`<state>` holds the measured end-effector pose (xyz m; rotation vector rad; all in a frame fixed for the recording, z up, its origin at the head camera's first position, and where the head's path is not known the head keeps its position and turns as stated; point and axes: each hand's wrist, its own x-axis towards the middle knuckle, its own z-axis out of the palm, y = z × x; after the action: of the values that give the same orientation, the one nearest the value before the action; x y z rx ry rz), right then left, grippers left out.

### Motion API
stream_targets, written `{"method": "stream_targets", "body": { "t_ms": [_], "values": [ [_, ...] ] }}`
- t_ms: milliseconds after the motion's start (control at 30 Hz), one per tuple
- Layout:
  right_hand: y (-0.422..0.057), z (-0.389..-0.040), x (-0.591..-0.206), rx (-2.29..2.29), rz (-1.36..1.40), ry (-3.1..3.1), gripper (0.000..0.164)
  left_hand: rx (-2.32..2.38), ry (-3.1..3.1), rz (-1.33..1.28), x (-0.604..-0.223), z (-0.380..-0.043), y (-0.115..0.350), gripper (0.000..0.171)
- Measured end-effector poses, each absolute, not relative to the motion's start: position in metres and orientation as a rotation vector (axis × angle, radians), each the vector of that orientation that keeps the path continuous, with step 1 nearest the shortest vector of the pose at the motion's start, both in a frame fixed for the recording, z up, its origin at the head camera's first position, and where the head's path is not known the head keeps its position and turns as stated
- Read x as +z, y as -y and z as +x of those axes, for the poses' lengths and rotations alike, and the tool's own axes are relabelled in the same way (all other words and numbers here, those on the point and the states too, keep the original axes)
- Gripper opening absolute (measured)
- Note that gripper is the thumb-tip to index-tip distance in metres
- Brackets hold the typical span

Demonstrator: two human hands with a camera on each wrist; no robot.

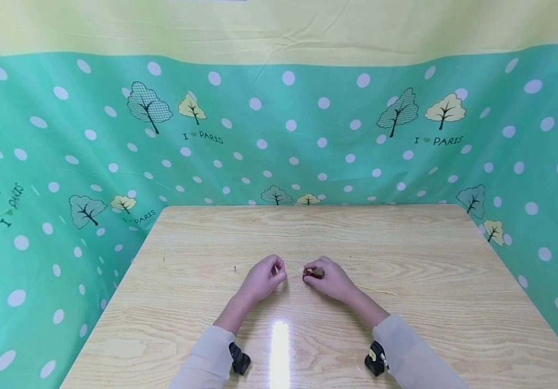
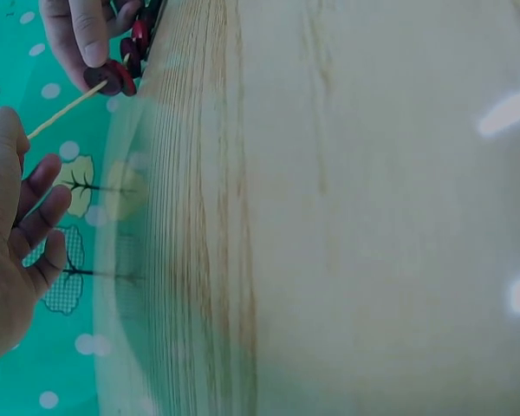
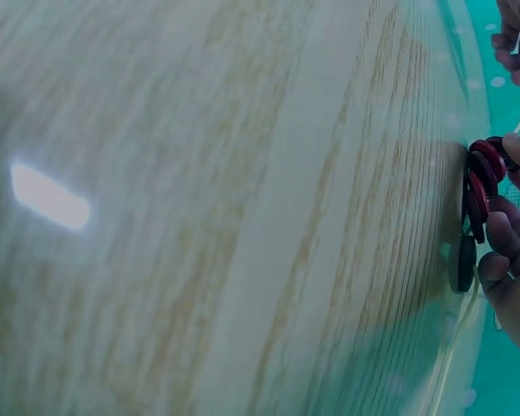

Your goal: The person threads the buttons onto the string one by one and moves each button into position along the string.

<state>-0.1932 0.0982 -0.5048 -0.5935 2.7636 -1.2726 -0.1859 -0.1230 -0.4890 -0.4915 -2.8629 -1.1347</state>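
My left hand (image 1: 265, 278) pinches one end of a thin pale-yellow cord (image 2: 68, 113) between thumb and index finger, its other fingers loosely curled. From there the cord runs taut to several round, flat dark-red and black beads (image 3: 478, 186) threaded in a row. In the right wrist view, thumb and fingers of my right hand (image 1: 331, 278) grip the bead at the near end of the row, and the rest trail along the tabletop. Beyond the beads, the cord's loose tail (image 1: 378, 290) lies on the table behind my right wrist.
A light wood-grain table (image 1: 201, 237) spreads under both hands, with a bright light reflection (image 1: 280, 351) near its front. A green dotted curtain (image 1: 308, 108) stands around its back and sides. Black wrist cameras (image 1: 239, 359) hang at the sleeves.
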Motion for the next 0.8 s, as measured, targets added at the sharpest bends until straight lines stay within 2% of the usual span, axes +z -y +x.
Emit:
{"method": "stream_targets", "body": {
  "t_ms": [800],
  "values": [
    [-0.1006, -0.1925, -0.5028, -1.092, -0.615, -2.816, 0.029, -1.13, 2.888, -0.49, -0.4918, -0.1867, 0.1242, 0.004]
  ]
}}
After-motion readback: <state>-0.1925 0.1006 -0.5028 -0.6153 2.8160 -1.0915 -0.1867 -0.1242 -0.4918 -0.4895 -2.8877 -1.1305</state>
